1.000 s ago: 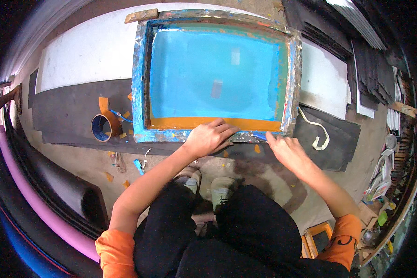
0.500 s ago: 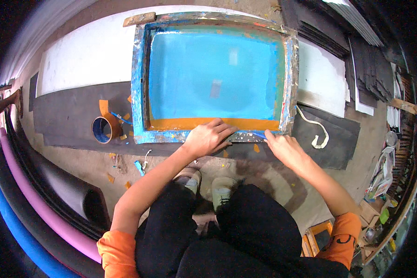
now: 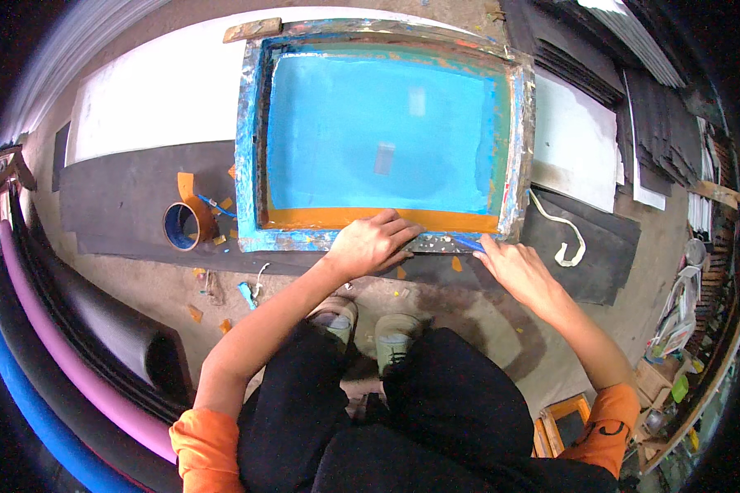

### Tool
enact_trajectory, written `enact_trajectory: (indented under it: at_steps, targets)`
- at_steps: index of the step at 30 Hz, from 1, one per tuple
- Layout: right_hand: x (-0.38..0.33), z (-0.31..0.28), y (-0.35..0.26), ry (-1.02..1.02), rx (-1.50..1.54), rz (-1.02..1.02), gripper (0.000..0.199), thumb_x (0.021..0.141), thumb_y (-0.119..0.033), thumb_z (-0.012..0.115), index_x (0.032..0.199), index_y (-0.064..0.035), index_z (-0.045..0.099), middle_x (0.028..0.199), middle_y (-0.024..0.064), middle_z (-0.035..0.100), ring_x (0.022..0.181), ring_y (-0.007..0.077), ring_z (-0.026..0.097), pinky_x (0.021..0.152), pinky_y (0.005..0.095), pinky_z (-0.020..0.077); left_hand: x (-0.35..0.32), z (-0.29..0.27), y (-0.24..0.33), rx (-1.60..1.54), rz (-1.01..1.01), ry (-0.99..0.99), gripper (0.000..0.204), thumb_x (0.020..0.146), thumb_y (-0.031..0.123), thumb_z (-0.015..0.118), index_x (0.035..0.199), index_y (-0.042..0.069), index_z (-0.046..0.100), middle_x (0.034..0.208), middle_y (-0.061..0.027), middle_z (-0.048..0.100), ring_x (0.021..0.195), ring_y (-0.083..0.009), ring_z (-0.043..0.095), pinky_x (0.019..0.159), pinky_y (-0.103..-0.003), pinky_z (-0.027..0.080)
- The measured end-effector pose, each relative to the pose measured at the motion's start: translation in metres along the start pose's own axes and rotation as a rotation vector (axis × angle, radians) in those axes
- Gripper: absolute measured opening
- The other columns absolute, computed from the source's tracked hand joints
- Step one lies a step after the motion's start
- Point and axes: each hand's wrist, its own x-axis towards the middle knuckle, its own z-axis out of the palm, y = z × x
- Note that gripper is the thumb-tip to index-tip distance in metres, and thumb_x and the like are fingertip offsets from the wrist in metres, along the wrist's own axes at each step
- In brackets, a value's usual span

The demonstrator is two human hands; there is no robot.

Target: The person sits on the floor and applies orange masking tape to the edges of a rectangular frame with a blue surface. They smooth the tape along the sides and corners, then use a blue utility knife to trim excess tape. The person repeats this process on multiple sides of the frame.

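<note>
A wooden screen-printing frame [image 3: 521, 164], crusted with paint, holds a blue-coated mesh [image 3: 337, 131]. A strip of brown tape [image 3: 456, 220] runs along the mesh's near edge. My left hand [image 3: 372, 245] lies on the near rail and the tape, fingers bent slightly and resting on them. Pinched in my right hand [image 3: 510, 264] is a thin blue pen-like tool [image 3: 469, 242], lying against the near rail close to its right end. Its exact kind is partly hidden by my fingers.
A tape roll [image 3: 197, 225] stands left of the frame, with tape scraps around it. Black sheet [image 3: 131, 193] and white board [image 3: 160, 99] lie underneath. A white cord [image 3: 566, 222] curls at the right. Rolled sheets [image 3: 74, 329] line the left; a wood block [image 3: 252, 30] sits on the far corner.
My right hand has shifted slightly to the right along the near rail with the blue tool. The left hand has stayed in place on the rail and tape.
</note>
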Motion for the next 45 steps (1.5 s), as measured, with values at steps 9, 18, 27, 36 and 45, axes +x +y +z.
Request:
enact_trajectory:
  at_steps: [9, 18, 27, 36, 45]
  targets:
    - [0.006, 0.004, -0.004, -0.021, -0.138, -0.025, 0.019, 0.087, -0.017, 0.048, 0.093, 0.0003, 0.047, 0.063, 0.0159, 0.059, 0.059, 0.0303, 0.063, 0.047, 0.0403, 0.0507, -0.001, 0.002, 0.000, -0.005, -0.007, -0.003, 0.039, 0.075, 0.027, 0.062, 0.110, 0.010, 0.056, 0.097, -0.0017, 0.060, 0.091, -0.0179, 0.054, 0.069, -0.030, 0.051]
    - [0.002, 0.018, -0.018, -0.014, -0.138, 0.104, 0.018, 0.082, -0.008, 0.049, 0.097, 0.0006, 0.045, 0.066, 0.0183, 0.058, 0.059, 0.0318, 0.062, 0.050, 0.0421, 0.0508, -0.001, 0.003, -0.002, -0.016, 0.006, 0.002, 0.040, 0.075, 0.028, 0.061, 0.111, 0.010, 0.055, 0.098, -0.0023, 0.059, 0.092, -0.0184, 0.054, 0.071, -0.031, 0.051]
    - [0.001, 0.026, -0.025, 0.013, -0.149, 0.158, 0.019, 0.082, -0.010, 0.049, 0.097, 0.0014, 0.045, 0.066, 0.0221, 0.059, 0.059, 0.0344, 0.062, 0.050, 0.0442, 0.0505, 0.000, 0.000, -0.001, 0.007, 0.014, 0.009, 0.040, 0.075, 0.028, 0.062, 0.110, 0.010, 0.056, 0.096, -0.0025, 0.060, 0.092, -0.0187, 0.054, 0.071, -0.031, 0.051]
    - [0.000, 0.025, -0.031, -0.022, 0.173, 0.276, 0.026, 0.089, -0.016, 0.044, 0.105, 0.0042, 0.047, 0.069, 0.0254, 0.058, 0.063, 0.0375, 0.061, 0.050, 0.0461, 0.0479, -0.002, 0.000, -0.001, -0.003, 0.006, 0.015, 0.039, 0.075, 0.028, 0.062, 0.109, 0.010, 0.056, 0.095, -0.0027, 0.060, 0.091, -0.0190, 0.055, 0.071, -0.031, 0.051]
    - [-0.004, 0.050, -0.027, 0.073, 0.793, 0.469, 0.030, 0.092, -0.028, 0.043, 0.095, 0.0004, 0.050, 0.064, 0.0228, 0.057, 0.063, 0.0422, 0.057, 0.052, 0.0470, 0.0419, 0.003, -0.001, 0.001, -0.038, -0.013, 0.039, 0.036, 0.077, 0.033, 0.060, 0.104, 0.010, 0.058, 0.091, -0.0031, 0.060, 0.089, -0.0198, 0.055, 0.071, -0.032, 0.050]
